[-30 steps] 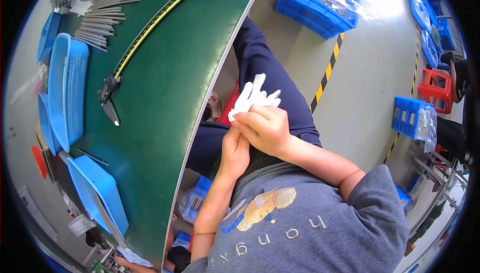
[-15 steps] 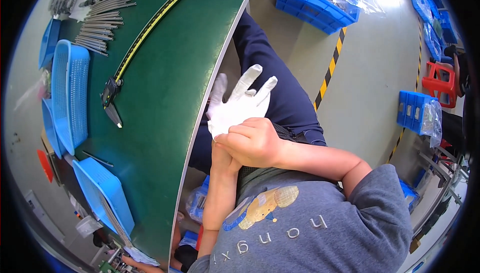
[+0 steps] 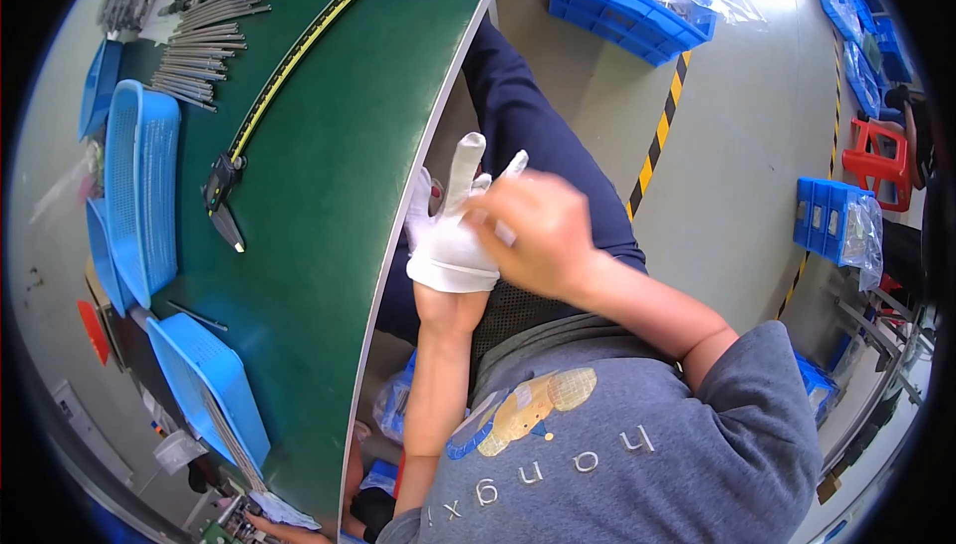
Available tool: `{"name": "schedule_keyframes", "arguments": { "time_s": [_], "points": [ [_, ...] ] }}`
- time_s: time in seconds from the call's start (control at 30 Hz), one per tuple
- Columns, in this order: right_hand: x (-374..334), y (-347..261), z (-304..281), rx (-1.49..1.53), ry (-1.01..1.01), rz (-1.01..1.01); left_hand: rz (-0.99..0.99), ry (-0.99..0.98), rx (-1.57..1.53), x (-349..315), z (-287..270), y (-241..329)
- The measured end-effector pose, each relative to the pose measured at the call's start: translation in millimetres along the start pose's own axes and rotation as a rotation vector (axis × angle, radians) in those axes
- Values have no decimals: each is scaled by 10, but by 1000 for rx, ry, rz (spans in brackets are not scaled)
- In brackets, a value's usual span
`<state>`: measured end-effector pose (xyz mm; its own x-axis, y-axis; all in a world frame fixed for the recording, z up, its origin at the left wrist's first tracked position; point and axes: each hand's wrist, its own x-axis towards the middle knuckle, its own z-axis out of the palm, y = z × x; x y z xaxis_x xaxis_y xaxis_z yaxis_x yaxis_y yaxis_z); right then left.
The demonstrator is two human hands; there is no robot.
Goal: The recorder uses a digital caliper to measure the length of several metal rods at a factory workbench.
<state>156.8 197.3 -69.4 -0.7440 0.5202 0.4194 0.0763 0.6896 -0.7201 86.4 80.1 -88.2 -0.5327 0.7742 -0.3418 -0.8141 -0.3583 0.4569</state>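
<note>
My left hand (image 3: 453,235) wears a white glove (image 3: 450,267), its cuff pulled down to the wrist. It is open in front of my lap beside the table edge, palm up, with fingers spread. My bare right hand (image 3: 543,230) lies across the gloved palm, blurred by motion. Its curled fingers pinch the glove around the finger bases, where a bit of white fabric shows between them. The right fingertips are partly hidden, and some gloved fingers are covered by the right hand.
The green table (image 3: 319,206) at left bears a caliper (image 3: 223,186), a yellow-black strip (image 3: 309,38), metal rods (image 3: 199,56), a blue basket (image 3: 144,186) and a blue tray (image 3: 214,375). A blue crate (image 3: 627,11) and a red stool (image 3: 878,161) stand on the floor.
My right hand has left the glove's cuff and moved up to the fingers. The left hand has shifted slightly left, and the cuff now shows around the wrist.
</note>
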Motion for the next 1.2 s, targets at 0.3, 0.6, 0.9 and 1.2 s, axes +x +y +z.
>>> {"name": "schedule_keyframes", "arguments": {
  "time_s": [0.3,0.6,0.9,1.2],
  "points": [
    [191,455,-179,-18,24,-1,-115,122,-42,20,246,91],
    [-39,117,-102,114,-133,-75,-46,-58,51,224,287,61],
    [-182,-11,165,43,-163,-213,42,-91,83,230,108,63],
    [-219,-238,197,264,-540,14,38,103,-56,508,-142,8]
  ]
}}
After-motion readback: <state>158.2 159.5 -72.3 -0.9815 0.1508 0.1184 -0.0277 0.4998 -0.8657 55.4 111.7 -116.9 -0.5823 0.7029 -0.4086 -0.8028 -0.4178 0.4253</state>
